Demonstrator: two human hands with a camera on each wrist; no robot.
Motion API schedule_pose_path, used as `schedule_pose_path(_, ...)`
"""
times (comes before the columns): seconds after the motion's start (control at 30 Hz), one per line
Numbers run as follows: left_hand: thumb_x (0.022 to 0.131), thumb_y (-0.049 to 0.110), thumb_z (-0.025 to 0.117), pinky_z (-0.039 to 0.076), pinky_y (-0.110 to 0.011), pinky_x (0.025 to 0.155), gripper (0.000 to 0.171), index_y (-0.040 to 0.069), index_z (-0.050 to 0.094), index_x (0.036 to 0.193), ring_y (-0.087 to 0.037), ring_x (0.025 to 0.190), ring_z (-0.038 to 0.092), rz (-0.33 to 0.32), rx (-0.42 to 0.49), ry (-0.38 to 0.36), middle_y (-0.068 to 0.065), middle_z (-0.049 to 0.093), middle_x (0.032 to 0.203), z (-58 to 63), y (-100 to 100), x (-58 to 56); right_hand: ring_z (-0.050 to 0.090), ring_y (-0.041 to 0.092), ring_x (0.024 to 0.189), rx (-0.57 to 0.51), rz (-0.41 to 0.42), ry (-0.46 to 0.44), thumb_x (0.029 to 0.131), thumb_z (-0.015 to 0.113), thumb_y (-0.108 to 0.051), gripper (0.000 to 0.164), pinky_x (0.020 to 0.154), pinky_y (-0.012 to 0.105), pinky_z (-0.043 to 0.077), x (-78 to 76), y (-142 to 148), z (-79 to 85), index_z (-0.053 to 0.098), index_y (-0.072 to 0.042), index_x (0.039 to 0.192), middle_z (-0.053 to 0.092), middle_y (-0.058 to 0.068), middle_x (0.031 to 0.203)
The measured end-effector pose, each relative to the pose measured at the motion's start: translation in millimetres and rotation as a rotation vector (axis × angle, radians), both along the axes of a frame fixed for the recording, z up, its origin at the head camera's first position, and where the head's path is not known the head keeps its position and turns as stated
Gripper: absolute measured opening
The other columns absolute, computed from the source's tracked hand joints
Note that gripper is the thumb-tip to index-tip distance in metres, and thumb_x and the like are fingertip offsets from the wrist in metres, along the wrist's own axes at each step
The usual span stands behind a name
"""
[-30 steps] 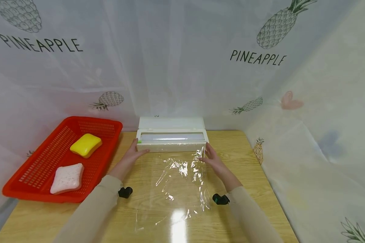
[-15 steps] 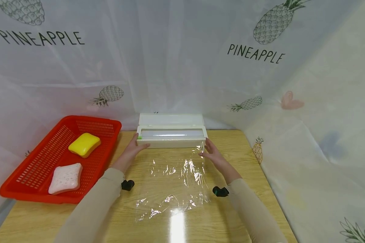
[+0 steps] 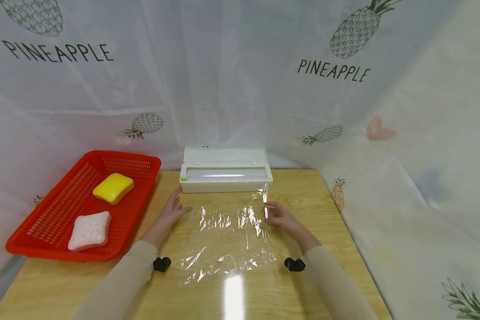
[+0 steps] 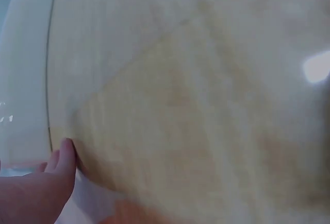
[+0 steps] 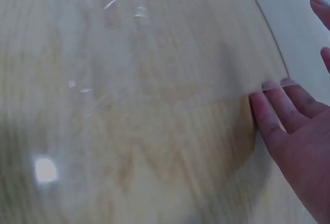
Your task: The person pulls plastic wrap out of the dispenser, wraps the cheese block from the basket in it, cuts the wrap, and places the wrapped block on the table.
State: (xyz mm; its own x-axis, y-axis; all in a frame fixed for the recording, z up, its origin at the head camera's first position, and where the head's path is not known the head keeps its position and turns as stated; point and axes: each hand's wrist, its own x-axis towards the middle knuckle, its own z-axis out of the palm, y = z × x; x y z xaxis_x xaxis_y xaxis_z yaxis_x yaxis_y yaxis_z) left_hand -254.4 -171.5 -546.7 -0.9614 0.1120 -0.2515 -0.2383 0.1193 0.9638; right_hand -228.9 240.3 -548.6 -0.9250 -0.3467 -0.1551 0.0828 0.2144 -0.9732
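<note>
A white cling wrap box stands at the table's back edge with its lid up and a roll visible inside. Clear plastic film runs from its front toward me over the wood, creased and shiny. My left hand is just in front of the box's left end, fingers spread and holding nothing. On the other side, my right hand touches the film's right edge with extended fingers. In the right wrist view the film edge reaches the fingertips of the right hand. The left wrist view shows the left hand beside the box.
A red plastic basket stands on the left of the wooden table, holding a yellow sponge and a speckled pale pink sponge. A pineapple-print curtain hangs behind and at the sides.
Both hands have come off the box ends and drawn back toward me, the right one down along the film's edge. The film lies shorter toward me, its near edge shifted slightly back.
</note>
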Motion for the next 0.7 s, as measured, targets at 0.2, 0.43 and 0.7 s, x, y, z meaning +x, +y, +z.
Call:
schedule_pose_path(0.2, 0.090, 0.005, 0.066, 0.022, -0.058, 0.111, 0.088, 0.010, 0.009, 0.157, -0.049, 0.139, 0.019, -0.050, 0.019, 0.026, -0.032, 0.010, 0.155, -10.2, -8.6, 33.2, 0.056, 0.032, 0.114, 0.001, 0.079, -0.021, 0.092, 0.059, 0.002, 0.049, 0.088, 0.034, 0.051, 19.0, 6.0, -5.2, 0.041, 0.011, 0.137, 0.047, 0.032, 0.136)
schedule_pose_path(0.43, 0.088, 0.008, 0.071, 0.028, -0.056, 0.109, 0.081, 0.007, 0.023, 0.153, -0.045, 0.138, 0.026, -0.066, -0.047, 0.031, -0.028, 0.021, 0.153, -16.5, -16.4, 72.9, 0.054, 0.030, 0.103, 0.151, -0.159, 0.093, 0.084, 0.075, -0.007, 0.044, 0.081, 0.034, 0.048, 43.4, 4.5, -8.9, 0.061, 0.001, 0.125, 0.055, 0.021, 0.119)
schedule_pose_path(0.7, 0.085, 0.011, 0.076, 0.036, -0.049, 0.103, 0.059, 0.003, 0.051, 0.138, -0.039, 0.129, 0.040, -0.032, -0.185, 0.096, -0.020, 0.045, 0.141, -18.2, -19.6, 115.0, 0.057, 0.016, 0.085, 0.212, -0.049, 0.166, 0.084, 0.076, -0.006, 0.023, 0.072, 0.024, 0.049, 72.5, -6.5, -16.8, 0.072, 0.002, 0.106, 0.066, 0.014, 0.100)
